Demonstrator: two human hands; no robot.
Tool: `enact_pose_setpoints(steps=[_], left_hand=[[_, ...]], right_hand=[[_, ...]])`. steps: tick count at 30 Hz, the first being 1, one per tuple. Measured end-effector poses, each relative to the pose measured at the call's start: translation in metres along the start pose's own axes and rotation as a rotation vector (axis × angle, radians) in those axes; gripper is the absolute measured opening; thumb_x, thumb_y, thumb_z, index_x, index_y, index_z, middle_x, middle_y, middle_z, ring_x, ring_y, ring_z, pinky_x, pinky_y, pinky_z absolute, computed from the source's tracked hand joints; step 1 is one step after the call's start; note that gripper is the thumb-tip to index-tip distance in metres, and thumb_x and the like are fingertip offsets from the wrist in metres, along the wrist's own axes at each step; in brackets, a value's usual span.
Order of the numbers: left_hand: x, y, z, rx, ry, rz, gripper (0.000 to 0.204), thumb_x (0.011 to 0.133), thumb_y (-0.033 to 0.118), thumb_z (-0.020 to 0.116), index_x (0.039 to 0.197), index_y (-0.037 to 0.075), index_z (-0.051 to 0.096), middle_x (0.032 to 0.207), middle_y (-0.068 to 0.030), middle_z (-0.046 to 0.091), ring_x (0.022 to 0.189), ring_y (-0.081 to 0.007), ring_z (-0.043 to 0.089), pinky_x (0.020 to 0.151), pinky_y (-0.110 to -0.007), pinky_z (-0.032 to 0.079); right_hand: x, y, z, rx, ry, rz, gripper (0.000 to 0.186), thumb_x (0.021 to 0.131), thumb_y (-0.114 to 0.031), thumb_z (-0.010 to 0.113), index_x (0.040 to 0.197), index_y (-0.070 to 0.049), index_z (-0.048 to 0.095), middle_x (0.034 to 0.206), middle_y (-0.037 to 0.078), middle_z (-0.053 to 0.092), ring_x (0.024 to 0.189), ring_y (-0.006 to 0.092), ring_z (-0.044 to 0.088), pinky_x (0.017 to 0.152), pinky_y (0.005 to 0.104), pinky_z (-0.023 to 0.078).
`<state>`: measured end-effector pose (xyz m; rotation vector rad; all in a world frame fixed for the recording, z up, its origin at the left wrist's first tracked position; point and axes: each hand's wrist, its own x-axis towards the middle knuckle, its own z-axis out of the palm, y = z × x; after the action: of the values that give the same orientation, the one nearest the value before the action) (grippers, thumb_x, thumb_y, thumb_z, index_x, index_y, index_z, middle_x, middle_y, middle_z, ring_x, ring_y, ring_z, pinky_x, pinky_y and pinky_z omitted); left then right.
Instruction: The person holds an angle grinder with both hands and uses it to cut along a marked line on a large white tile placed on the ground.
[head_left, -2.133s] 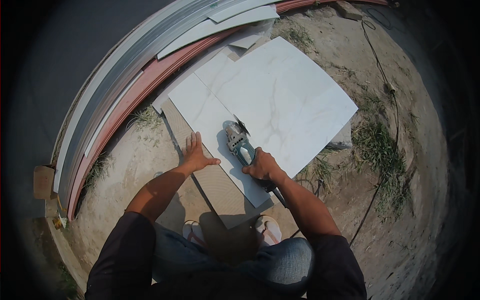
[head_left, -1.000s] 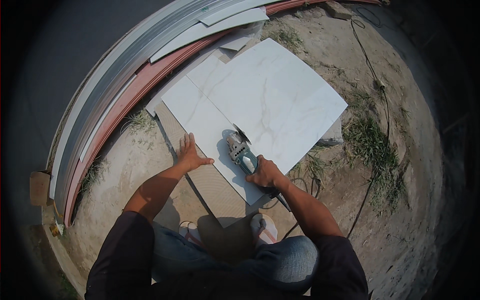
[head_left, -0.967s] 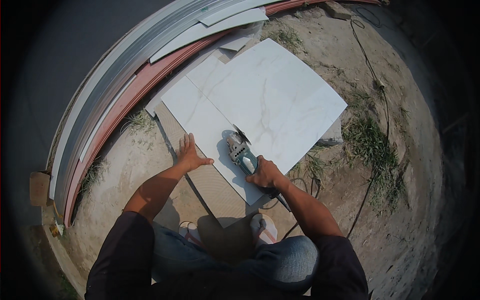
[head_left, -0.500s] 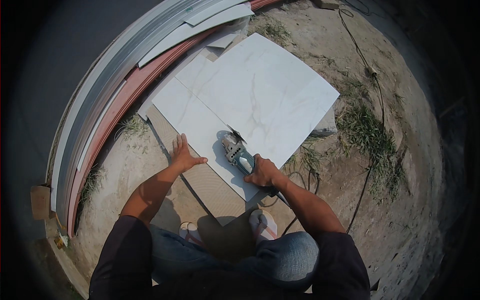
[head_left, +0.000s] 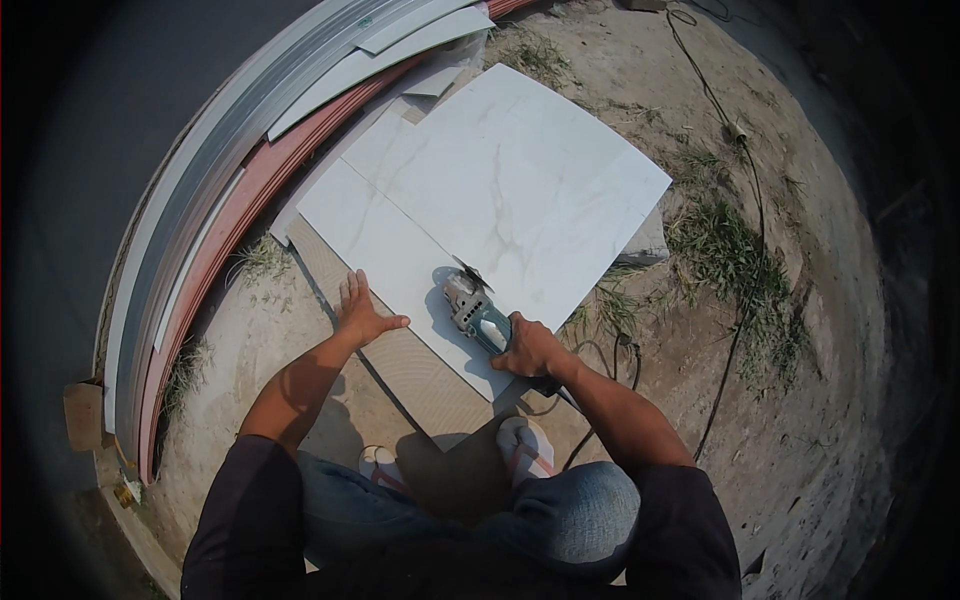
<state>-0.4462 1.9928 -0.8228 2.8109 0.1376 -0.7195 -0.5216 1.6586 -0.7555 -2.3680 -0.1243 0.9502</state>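
Observation:
A large white tile (head_left: 545, 190) with faint grey-brown veins lies in front of me, a thin dark line running across it from the upper left to the tool. My right hand (head_left: 532, 350) is wrapped round the body of a green and grey angle grinder (head_left: 480, 318). The grinder's disc (head_left: 473, 272) stands on edge at the near end of that line. With fingers spread, my left hand (head_left: 362, 312) presses on the tile's left edge and the ridged beige tile (head_left: 420, 360) beneath. Whether the disc is sunk into the tile, I cannot tell.
Long red, grey and white panels (head_left: 225, 215) are stacked along the left. A black power cable (head_left: 752, 180) runs over the dirt at the right, past grass tufts (head_left: 735, 250). My sandalled feet (head_left: 525, 445) are close to the tile's near corner. A small brown box (head_left: 84, 415) sits far left.
The whole scene has shifted slightly left in view. My right hand still grips the grinder, at nearly the same spot on the line; my left hand keeps its place.

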Motion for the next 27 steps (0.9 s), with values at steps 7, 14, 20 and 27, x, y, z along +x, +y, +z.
enact_pose_setpoints(steps=[7,14,20,27], left_hand=[[0.001,-0.001,0.002,0.015,0.012,0.01,0.15,0.054,0.072,0.081,0.155,0.003,-0.006,0.163,-0.0204,0.0,0.151,-0.0389,-0.001,0.12,-0.051,0.015],[0.001,-0.001,0.002,0.008,0.01,0.015,0.15,0.054,0.072,0.081,0.155,0.003,-0.006,0.163,-0.0204,0.0,0.151,-0.0385,-0.001,0.12,-0.051,0.014],[0.0,0.001,0.0,0.006,-0.001,0.0,0.15,0.054,0.071,0.082,0.156,0.004,-0.006,0.163,-0.0199,0.0,0.151,-0.0382,-0.001,0.12,-0.053,0.013],[0.0,0.0,0.001,-0.011,-0.003,0.005,0.149,0.055,0.07,0.082,0.156,0.004,-0.006,0.163,-0.0203,0.0,0.151,-0.0381,-0.001,0.12,-0.053,0.013]], right_hand=[[-0.007,0.0,-0.001,-0.006,-0.012,0.041,0.076,0.072,-0.039,0.079,0.116,0.013,0.046,0.101,0.034,0.065,0.098,0.0451,0.066,0.087,0.0441,0.054],[-0.01,0.009,0.004,0.031,0.002,0.014,0.078,0.072,-0.039,0.079,0.117,0.014,0.044,0.098,0.035,0.064,0.097,0.0462,0.065,0.086,0.0442,0.054],[-0.01,0.015,0.009,0.018,0.023,-0.009,0.08,0.07,-0.041,0.078,0.115,0.015,0.044,0.095,0.036,0.064,0.094,0.0473,0.065,0.084,0.0443,0.053],[-0.018,0.022,0.013,0.015,0.025,-0.005,0.08,0.07,-0.04,0.078,0.115,0.016,0.044,0.094,0.035,0.064,0.094,0.0472,0.065,0.083,0.0448,0.054]])
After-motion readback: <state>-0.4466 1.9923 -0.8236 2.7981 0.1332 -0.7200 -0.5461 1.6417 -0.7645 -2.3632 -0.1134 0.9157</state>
